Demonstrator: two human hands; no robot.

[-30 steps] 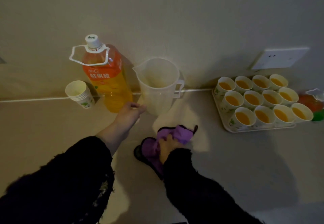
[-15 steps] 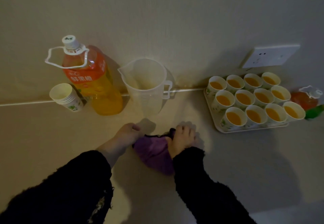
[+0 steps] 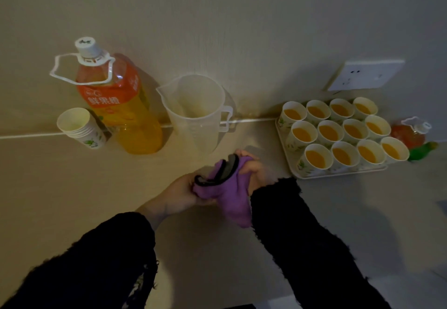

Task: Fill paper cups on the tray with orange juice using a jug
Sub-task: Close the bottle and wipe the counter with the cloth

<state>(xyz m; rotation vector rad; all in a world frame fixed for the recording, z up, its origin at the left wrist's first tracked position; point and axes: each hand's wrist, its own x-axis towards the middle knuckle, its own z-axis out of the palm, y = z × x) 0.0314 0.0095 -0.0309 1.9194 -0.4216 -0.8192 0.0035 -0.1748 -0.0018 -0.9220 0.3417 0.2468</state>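
Note:
A clear plastic jug (image 3: 198, 112) stands empty against the wall, handle to the right. Left of it is a large orange juice bottle (image 3: 118, 105) with a white cap. On the right, a white tray (image 3: 338, 174) carries several paper cups (image 3: 318, 158) holding orange juice. In front of the jug, both hands hold a purple cloth (image 3: 227, 192) with a dark edge above the counter. My left hand (image 3: 183, 193) grips its left side and my right hand (image 3: 249, 168) grips its upper right.
A stack of empty paper cups (image 3: 79, 128) leans beside the bottle at the left. A second, smaller juice bottle (image 3: 411, 134) lies behind the tray's right end, with a green object (image 3: 422, 151) beside it. A wall socket (image 3: 365, 75) sits above the tray.
My left hand left the jug's base and came to the cloth. Both hands lifted the cloth off the counter and bunched it up between them.

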